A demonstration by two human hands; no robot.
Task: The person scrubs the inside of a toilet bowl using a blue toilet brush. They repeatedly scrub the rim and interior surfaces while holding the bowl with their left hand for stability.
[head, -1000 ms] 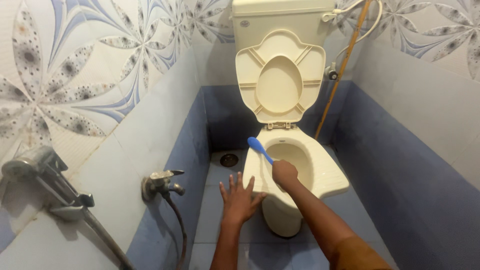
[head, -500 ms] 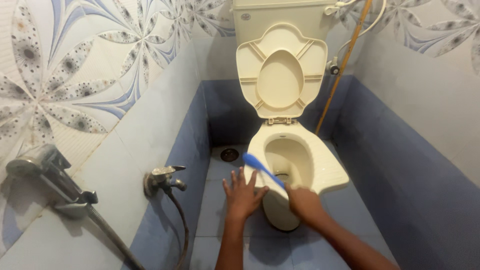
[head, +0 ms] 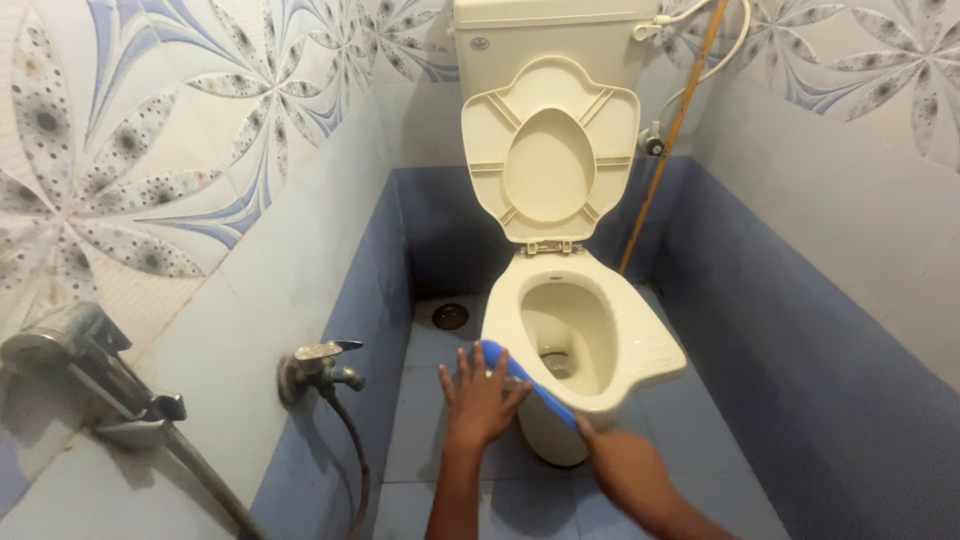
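Note:
A cream toilet bowl [head: 630,345] stands ahead with its seat and lid [head: 550,150] raised against the cistern [head: 545,40]. My right hand [head: 615,455] grips a blue brush [head: 525,380] by its handle; the brush lies across the bowl's front left rim, its head pointing up and left. My left hand [head: 478,400] is spread open, fingers apart, hovering just left of the bowl's front, close to the brush head.
A metal tap with a hose [head: 320,370] juts from the left wall, and a larger metal fitting [head: 90,375] sits nearer. A floor drain [head: 450,316] lies left of the bowl. An orange pole [head: 665,150] leans in the back right corner. Blue tiled walls close both sides.
My right hand has pulled back out of the bowl toward me, drawing the brush down from the left rim to the front rim. My left hand stayed spread beside the bowl.

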